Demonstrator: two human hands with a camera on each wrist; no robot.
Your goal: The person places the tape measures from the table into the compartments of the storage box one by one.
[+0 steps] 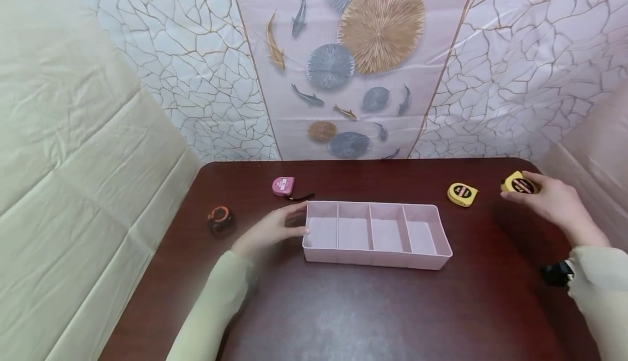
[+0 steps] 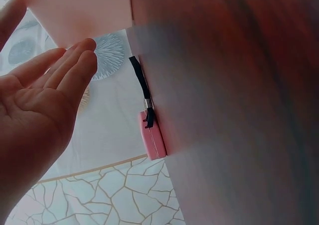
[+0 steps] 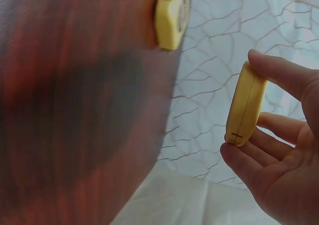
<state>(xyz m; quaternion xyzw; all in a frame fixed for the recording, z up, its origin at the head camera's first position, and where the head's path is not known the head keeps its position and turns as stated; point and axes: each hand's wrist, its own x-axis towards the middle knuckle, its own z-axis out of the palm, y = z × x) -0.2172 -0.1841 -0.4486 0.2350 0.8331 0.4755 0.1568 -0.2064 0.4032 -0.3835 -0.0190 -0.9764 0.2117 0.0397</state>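
On the dark table sits a pink tray, its left end by the left hand, whose straight thumb and fingers are spread apart and seem to touch the rim, so a stray push there could skew it. The right hand pinches a yellow tape measure between thumb and fingertips, raised off the table; that edge-only hold could slip if loosened, and a low sweep might knock the other yellow tape measure nearby.
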